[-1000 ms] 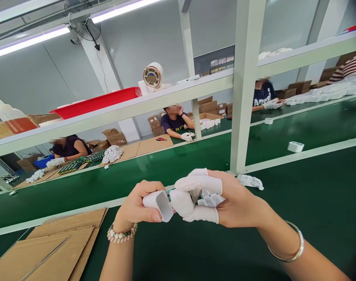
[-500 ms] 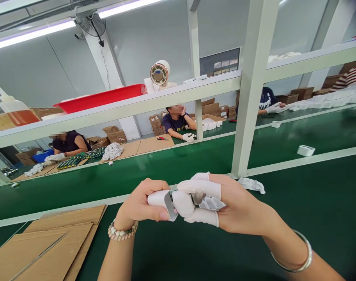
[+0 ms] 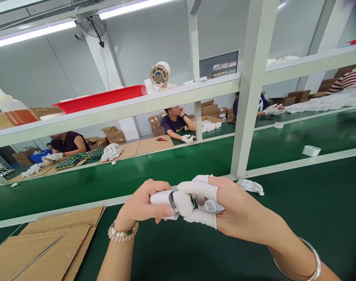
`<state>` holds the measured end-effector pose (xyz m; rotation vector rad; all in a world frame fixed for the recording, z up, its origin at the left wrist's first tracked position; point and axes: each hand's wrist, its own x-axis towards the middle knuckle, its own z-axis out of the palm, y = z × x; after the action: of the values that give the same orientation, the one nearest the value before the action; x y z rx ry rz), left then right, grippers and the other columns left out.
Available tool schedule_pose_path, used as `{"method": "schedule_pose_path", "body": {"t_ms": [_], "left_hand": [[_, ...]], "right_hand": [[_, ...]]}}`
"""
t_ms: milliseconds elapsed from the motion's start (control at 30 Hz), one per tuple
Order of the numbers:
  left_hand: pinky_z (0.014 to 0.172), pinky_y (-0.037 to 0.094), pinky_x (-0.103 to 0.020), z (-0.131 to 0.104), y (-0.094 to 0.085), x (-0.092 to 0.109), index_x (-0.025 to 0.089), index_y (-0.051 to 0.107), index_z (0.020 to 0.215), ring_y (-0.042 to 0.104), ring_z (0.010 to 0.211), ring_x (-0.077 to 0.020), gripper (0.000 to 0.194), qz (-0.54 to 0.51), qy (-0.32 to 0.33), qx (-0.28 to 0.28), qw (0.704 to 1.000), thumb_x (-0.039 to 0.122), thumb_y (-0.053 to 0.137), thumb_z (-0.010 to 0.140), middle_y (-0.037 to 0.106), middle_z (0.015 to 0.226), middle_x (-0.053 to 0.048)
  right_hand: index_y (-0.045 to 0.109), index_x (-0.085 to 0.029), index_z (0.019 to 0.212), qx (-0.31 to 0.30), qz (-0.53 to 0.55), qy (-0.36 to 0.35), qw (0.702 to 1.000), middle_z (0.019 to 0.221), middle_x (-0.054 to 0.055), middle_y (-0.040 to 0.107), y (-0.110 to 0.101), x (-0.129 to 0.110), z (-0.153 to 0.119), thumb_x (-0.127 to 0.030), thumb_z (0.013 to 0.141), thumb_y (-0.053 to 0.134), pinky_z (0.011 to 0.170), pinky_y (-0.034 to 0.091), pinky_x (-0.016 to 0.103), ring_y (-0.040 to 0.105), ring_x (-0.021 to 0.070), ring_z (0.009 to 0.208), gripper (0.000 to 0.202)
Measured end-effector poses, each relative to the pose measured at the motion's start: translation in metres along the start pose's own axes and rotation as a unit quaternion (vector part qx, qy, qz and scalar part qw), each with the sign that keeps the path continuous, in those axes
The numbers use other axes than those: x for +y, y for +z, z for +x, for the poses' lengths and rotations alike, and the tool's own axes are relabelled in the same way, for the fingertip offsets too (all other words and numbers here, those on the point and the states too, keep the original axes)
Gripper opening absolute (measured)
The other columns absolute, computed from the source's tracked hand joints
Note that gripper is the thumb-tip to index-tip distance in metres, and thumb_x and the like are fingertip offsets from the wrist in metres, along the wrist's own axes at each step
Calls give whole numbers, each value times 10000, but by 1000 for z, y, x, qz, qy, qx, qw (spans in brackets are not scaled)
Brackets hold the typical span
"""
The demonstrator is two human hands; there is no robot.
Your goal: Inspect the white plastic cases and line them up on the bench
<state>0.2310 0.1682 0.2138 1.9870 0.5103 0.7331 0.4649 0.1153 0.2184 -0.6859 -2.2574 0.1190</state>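
Head view: above green worktop (image 3: 172, 253), pinching a smooth hollow shell (image 3: 160, 198) in the left hand (image 3: 141, 203), a rounded white piece (image 3: 183, 204) in the finger-sheathed right hand (image 3: 232, 208), closer together than a second ago.

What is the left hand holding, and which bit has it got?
The left hand is holding a hollow white case around its outer sides, with the thumb pressed close to the open end.

The hands (image 3: 144, 203) (image 3: 236, 207) partly hide a green circuit board (image 3: 193, 201).
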Motion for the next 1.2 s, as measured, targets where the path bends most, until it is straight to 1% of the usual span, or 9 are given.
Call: {"method": "schedule_pose_path", "body": {"t_ms": [200,367,500,700,767,867,1000,1100,1200], "left_hand": [[352,390,-153,2,2,-4,119,595,769,525,390,-88,493,7,-14,9,1000,605,671,742,586,548,-20],[338,399,-153,3,3,-8,110,608,800,519,385,-86,515,-33,0,23,999,616,676,735,578,554,-21],[337,365,-135,3,5,-8,119,592,785,501,373,-73,489,-62,18,41,997,603,654,767,581,539,-21],[334,321,-133,6,8,-13,121,579,800,456,346,-56,516,-69,36,67,995,636,578,814,572,524,-13],[327,314,-139,8,8,-16,120,579,815,444,337,-56,531,-75,45,74,993,649,549,827,568,520,-9],[311,280,-137,9,9,-19,131,565,801,408,318,-47,537,-87,63,97,989,660,492,854,551,504,3],[315,268,-143,11,9,-21,140,547,795,383,315,-43,529,-89,70,107,988,656,458,874,535,497,15],[340,280,-154,14,9,-20,151,529,815,404,335,-52,520,-89,62,106,988,660,446,877,540,512,20],[383,288,-164,21,7,-21,158,513,867,454,411,-63,478,-61,8,109,992,635,483,873,564,599,15]], "right_hand": [[583,-215,1073,2,-63,4,998,800,16,549,3,1,3,-139,877,578,578,351,255,465,149,651,211],[515,-209,1146,45,-36,5,998,794,-5,561,5,3,7,-223,867,653,566,349,247,449,139,619,311],[554,-197,1085,100,-88,-59,989,799,22,590,8,8,8,-293,970,531,567,324,271,452,149,616,152],[608,-162,1151,143,-164,-114,969,622,6,549,17,20,11,-350,1020,426,511,255,289,407,148,522,292],[649,-156,1095,121,-167,-107,973,581,1,533,21,21,11,-353,1019,423,503,241,290,391,137,490,309],[687,-150,983,42,-160,-71,984,563,4,547,26,19,13,-427,991,473,493,237,289,408,126,465,350],[676,-167,771,-26,-148,-24,988,552,0,553,27,14,15,-477,921,584,478,246,274,440,119,455,357],[629,-173,659,-47,-145,21,988,558,-10,558,25,18,17,-346,822,711,468,256,259,453,120,458,251],[618,-171,677,-67,-124,75,987,633,0,602,21,30,20,-200,776,706,480,304,241,506,132,518,136]]}}
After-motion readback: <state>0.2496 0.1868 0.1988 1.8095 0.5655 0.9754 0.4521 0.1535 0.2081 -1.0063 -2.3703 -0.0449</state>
